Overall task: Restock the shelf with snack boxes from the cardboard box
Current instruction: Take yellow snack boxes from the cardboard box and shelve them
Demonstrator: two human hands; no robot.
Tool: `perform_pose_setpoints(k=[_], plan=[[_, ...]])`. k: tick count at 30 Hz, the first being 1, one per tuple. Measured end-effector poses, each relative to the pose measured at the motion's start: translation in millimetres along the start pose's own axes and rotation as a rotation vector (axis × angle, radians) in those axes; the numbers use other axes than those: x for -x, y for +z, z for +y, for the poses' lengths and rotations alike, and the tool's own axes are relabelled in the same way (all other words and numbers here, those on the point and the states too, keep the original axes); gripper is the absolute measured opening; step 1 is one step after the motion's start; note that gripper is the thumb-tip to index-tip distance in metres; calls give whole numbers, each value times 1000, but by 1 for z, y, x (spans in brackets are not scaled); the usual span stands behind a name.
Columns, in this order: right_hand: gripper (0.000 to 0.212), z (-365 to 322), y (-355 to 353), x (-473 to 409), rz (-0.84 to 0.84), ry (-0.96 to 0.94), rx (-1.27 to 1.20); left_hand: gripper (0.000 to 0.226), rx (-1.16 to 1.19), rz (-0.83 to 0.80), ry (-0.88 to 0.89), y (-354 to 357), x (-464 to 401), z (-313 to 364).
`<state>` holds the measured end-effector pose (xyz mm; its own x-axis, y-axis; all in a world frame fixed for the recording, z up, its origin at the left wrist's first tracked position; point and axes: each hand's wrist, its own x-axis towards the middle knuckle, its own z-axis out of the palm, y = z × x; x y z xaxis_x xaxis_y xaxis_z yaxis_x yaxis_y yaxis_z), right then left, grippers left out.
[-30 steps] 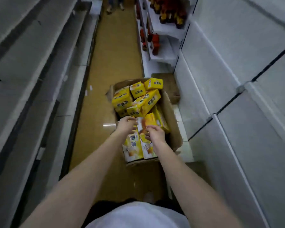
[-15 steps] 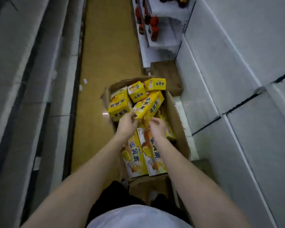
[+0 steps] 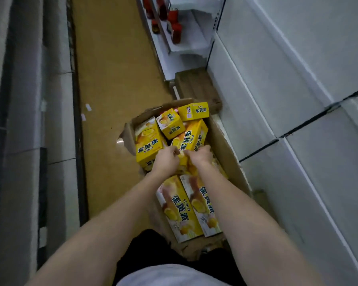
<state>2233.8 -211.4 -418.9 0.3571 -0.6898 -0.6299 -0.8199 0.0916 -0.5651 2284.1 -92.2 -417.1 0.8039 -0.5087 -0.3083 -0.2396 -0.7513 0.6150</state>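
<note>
In the middle of the open cardboard box (image 3: pixel 225 153) on the aisle floor (image 3: pixel 112 79), both hands meet over one yellow snack box (image 3: pixel 189 139) that lies tilted among the others. The left hand (image 3: pixel 166 159) has its fingers curled down over the near end of that box, and the right hand (image 3: pixel 202 154) curls over it from the other side, the two hands almost touching; how firmly either grips is hidden by the knuckles. Two long snack boxes (image 3: pixel 180 207) lie flat side by side at the near end of the cardboard box, under the forearms. At the far end a larger yellow box (image 3: pixel 147 143) leans against the left wall, a small one (image 3: pixel 171 123) sits tilted on top beside it, and another small one (image 3: pixel 194 111) rests at the far rim. The cardboard box stands just beside the white shelf unit (image 3: pixel 277 100) on the right, whose visible tiers are bare. Grey shelving (image 3: pixel 29 120) runs along the left of the aisle. Farther down on the right, red bottles (image 3: pixel 175 27) stand on white shelves, and a second brown carton (image 3: pixel 192 81) sits on the floor behind the first.
</note>
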Motion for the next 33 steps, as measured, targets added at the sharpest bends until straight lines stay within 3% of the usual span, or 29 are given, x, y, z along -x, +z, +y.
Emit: perform_pose_setpoints(k=[7, 11, 14, 17, 19, 21, 24, 27, 29, 31, 33], plan=[[66, 8, -33, 12, 29, -6, -146, 19, 48, 0, -82, -9, 4, 11], [40, 22, -75, 26, -45, 24, -396, 41, 83, -127, -219, -10, 15, 30], [23, 33, -108, 37, -214, 2, -417, 72, 510, -255, -391, -6, 31, 42], [22, 41, -132, 47, -419, -62, -395, 58, 985, -307, -504, -4, 54, 58], [38, 45, -138, 50, -531, -105, -381, 42, 1220, -250, -509, -7, 67, 61], [55, 49, -139, 51, -588, -149, -331, 37, 1284, -171, -512, -10, 80, 56], [43, 55, -136, 50, -600, -156, -349, 27, 1254, -10, -529, -12, 103, 44], [31, 72, -122, 45, -505, -138, -304, 24, 1293, 165, -557, -10, 126, 33], [33, 92, -111, 38, -441, -205, -182, 45, 1285, 310, -603, -7, 143, 24], [52, 113, -97, 29, -426, -264, -16, 83, 1244, 427, -666, -1, 159, 20], [76, 126, -90, 30, -435, -280, 156, 93, 1172, 513, -704, 9, 169, 14]])
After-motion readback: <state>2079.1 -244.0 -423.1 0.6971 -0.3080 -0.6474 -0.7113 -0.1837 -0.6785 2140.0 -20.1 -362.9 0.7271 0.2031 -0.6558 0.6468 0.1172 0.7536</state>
